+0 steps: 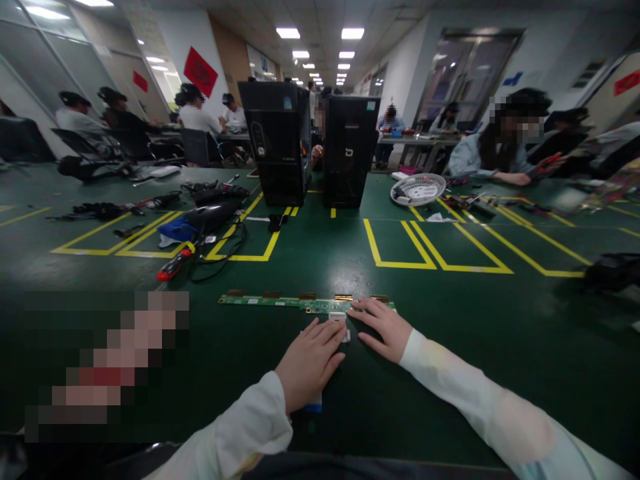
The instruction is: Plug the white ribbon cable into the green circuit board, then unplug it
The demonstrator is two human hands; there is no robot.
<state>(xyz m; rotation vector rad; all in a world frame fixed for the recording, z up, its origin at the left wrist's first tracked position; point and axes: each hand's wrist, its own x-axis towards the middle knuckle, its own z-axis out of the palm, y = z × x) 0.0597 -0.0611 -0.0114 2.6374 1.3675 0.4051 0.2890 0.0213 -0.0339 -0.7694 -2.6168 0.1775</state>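
Low centre: left hand point(310, 360) fingertips at the white connector point(339, 318), right hand point(383, 328) pinning the green board strip point(280, 302), both open, gripping nothing; steady, even pressure seems wise

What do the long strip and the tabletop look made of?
Strip: likely printed circuit board, green, matte, with gold-brown tabs along its far edge. Tabletop: probably rubber or vinyl mat, dark green, semi-gloss; ceiling lights reflect faintly.
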